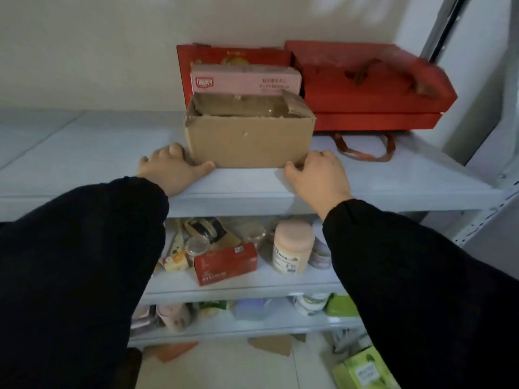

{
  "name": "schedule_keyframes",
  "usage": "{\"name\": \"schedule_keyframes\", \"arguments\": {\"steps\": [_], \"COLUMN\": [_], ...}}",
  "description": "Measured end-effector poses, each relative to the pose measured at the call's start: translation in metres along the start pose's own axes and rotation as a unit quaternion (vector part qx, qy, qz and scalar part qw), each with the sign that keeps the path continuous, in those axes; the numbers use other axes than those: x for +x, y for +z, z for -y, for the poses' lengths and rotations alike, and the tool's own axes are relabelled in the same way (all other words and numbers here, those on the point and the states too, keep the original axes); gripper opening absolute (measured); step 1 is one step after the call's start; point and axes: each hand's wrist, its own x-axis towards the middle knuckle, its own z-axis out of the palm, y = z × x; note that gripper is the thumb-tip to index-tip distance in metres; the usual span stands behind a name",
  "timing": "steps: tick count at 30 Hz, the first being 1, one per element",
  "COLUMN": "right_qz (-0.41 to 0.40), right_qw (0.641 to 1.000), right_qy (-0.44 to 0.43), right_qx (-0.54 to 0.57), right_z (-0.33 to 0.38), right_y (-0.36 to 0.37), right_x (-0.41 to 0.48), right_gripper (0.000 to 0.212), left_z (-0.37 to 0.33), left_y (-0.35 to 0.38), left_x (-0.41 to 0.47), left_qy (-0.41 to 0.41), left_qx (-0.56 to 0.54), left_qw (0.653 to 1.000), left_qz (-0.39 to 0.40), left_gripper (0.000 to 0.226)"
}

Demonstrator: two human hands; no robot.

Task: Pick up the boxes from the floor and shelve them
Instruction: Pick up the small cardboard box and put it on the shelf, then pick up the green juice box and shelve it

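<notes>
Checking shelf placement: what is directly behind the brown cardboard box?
Behind the cardboard box sits a pink box, with a red box behind that; their lower parts are hidden.

2 hands (175, 171), 1 brown box (248, 136), approx 3 red boxes (373, 88), 1 pink box (244, 81)

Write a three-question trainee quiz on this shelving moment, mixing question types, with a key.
1. True or false: the brown cardboard box rests on the top shelf.
2. Multiple choice: what lies directly behind the brown cardboard box? A) a pink box B) a glass jar C) a folded towel
3. Short answer: where are the left hand and right hand relative to the brown cardboard box?

Key
1. True.
2. A.
3. One at each lower front corner, left hand at the left, right hand at the right, both resting on the shelf, fingers against the box sides.
</notes>
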Motion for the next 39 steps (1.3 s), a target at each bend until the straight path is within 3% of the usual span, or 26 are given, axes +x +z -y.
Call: {"name": "schedule_keyframes", "arguments": {"steps": [3, 6, 9, 11, 13, 18, 23, 27, 33, 39], "right_qz": [-0.018, -0.083, -0.094, -0.051, -0.003, 0.108, 0.192, 0.225, 0.301, 0.388], "right_qw": [0.999, 0.988, 0.976, 0.977, 0.979, 0.989, 0.979, 0.958, 0.897, 0.814], "right_qy": [-0.036, -0.127, -0.192, -0.202, -0.199, -0.093, 0.058, 0.176, 0.324, 0.431], "right_qx": [-0.003, -0.029, -0.046, -0.053, -0.046, -0.025, -0.032, -0.023, -0.027, -0.035], "right_z": [-0.007, -0.033, -0.078, -0.105, -0.126, -0.203, -0.304, -0.374, -0.454, -0.503], "right_y": [0.005, 0.016, 0.028, 0.029, 0.029, 0.051, 0.078, 0.104, 0.157, 0.223], "right_x": [-0.017, -0.053, -0.088, -0.106, -0.122, -0.174, -0.236, -0.289, -0.371, -0.446], "right_gripper": [0.055, 0.058, 0.064, 0.079, 0.079, 0.083, 0.085, 0.087, 0.089, 0.091], "left_z": [0.000, -0.006, -0.016, -0.025, -0.036, -0.073, -0.118, -0.151, -0.203, -0.243], "left_y": [0.006, 0.015, 0.041, 0.069, 0.101, 0.184, 0.254, 0.308, 0.418, 0.546], "left_x": [-0.017, -0.047, -0.090, -0.121, -0.148, -0.213, -0.256, -0.268, -0.283, -0.303], "left_qy": [-0.051, -0.081, -0.023, 0.005, 0.020, 0.033, 0.101, 0.151, 0.194, 0.236], "left_qx": [-0.010, -0.007, -0.004, -0.014, -0.023, -0.053, -0.064, -0.044, -0.020, -0.012], "left_qw": [0.998, 0.994, 0.981, 0.978, 0.987, 0.997, 0.975, 0.954, 0.897, 0.807], "left_qz": [-0.019, -0.077, -0.194, -0.206, -0.160, 0.044, 0.188, 0.256, 0.397, 0.541], "left_gripper": [0.094, 0.081, 0.063, 0.069, 0.084, 0.087, 0.083, 0.080, 0.075, 0.075]}}
